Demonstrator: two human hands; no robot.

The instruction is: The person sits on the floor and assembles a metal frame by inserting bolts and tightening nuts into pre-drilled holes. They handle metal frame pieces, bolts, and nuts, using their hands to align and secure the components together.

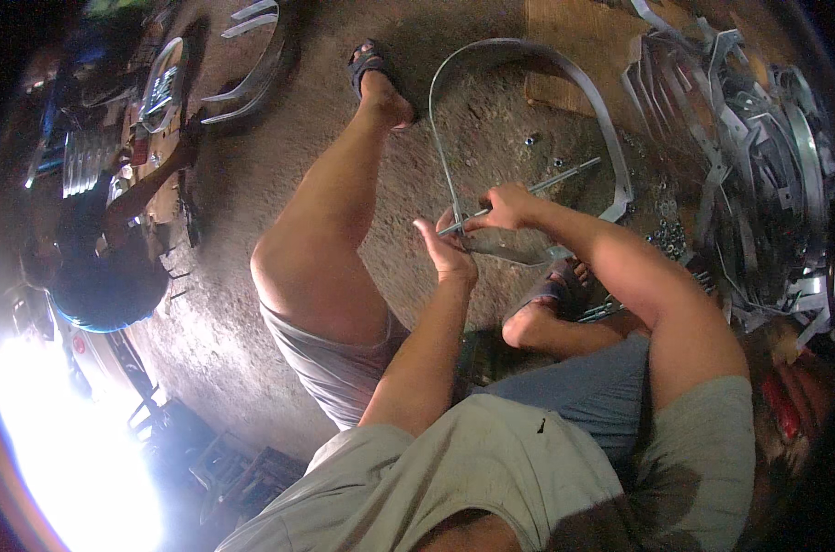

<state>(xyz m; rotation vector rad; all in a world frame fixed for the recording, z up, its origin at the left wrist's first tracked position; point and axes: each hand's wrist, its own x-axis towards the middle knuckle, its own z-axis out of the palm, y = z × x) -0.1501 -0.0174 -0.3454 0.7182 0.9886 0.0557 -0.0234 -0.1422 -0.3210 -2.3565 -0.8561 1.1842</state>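
Rough, grey-brown, mottled floor (233, 175) across middle of frame, surface uneven and gritty. Flat, yellowish-brown wooden board (574, 28) lying on floor, upper right of frame. Intense white glare (68, 451) at lower left, source washed out; pale sheen on floor just beside it. Dark, jumbled frame-like objects (224, 478) near glare, bottom left, too dim to identify. Upper left dim.

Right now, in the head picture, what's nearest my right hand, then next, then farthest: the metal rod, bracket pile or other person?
1. Metal rod: held in the right hand.
2. Bracket pile: off to the right.
3. Other person: far left.
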